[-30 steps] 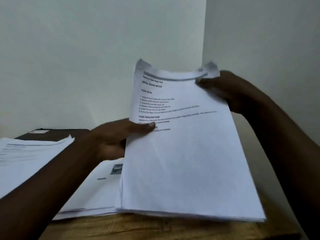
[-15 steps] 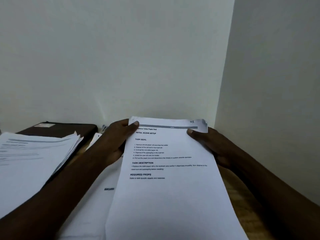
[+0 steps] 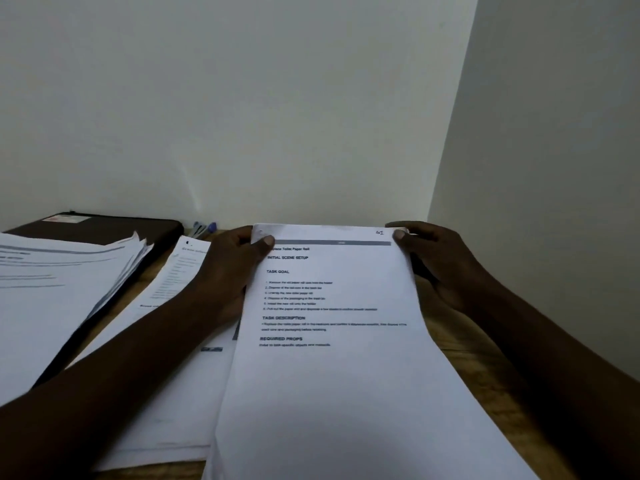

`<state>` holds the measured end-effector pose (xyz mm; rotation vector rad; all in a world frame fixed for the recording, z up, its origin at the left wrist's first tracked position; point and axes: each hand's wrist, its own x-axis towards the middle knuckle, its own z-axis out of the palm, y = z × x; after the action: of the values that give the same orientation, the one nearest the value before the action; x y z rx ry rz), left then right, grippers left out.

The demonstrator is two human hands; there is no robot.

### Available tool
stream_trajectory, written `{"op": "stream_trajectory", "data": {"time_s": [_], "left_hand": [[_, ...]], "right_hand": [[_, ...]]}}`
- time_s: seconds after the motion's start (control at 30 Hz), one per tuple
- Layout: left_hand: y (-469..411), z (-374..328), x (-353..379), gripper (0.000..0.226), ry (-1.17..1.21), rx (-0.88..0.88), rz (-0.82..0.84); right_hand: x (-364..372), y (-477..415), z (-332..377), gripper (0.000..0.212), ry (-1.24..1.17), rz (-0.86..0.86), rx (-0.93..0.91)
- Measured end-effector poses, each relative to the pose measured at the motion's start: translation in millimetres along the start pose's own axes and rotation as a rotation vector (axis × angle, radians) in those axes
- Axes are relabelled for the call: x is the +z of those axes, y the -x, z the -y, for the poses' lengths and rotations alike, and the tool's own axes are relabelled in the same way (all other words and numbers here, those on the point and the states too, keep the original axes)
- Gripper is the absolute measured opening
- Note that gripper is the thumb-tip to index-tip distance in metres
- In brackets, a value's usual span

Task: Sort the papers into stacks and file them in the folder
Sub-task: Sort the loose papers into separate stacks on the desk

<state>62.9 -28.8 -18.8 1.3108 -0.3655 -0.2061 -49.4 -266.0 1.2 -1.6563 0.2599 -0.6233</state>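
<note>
Both hands hold one set of papers by its far corners, in the middle of the head view. The left hand pinches the far left corner: its thumb lies flat on the top sheet and its fingers curl out of sight beneath. The right hand pinches the far right corner in the same way, with the thumb tip on the sheet just beside a handwritten "61". The top sheet faces up and is printed with the headings "INITIAL SCENE SETUP", "TASK GOAL", "TASK DESCRIPTION" and "REQUIRED PROPS". Its near end runs off the bottom of the frame. I cannot tell whether the papers rest on the table or hang just above it.

Just left of them, a second stack lies flat on the wood. The left forearm crosses over it, and the held papers overlap its right edge.

Further left, a third stack has loosely fanned sheets with the corners spread at its far right. It lies partly on a dark folder. The folder lies closed and flat against the wall at the far left of the table, with a pale label on its cover.

Between the folder and the left hand, by the wall, lie some pens with blue ends. They are too small to count.
</note>
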Motion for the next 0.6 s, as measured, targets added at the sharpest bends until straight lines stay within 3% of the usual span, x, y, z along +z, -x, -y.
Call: {"op": "stream_trajectory", "data": {"time_s": [0.17,0.3,0.43,0.6], "left_hand": [[-3.8,0.4,-4.2,0.013,0.033,0.0,-0.001],[-4.1,0.4,-3.1,0.014,0.061,-0.01,0.054],[-1.4,2.7,-1.5,0.02,-0.01,0.016,0.108],[0.9,2.9,-0.3,0.022,-0.105,0.067,0.099]], "right_hand": [[4.0,2.7,4.2,0.026,-0.057,0.033,-0.01],[18.4,5.0,4.9,0.034,-0.195,0.006,0.104],[26.7,7.4,6.5,0.05,-0.132,-0.047,0.105],[24.2,7.1,4.1,0.048,-0.063,0.02,0.072]]}}
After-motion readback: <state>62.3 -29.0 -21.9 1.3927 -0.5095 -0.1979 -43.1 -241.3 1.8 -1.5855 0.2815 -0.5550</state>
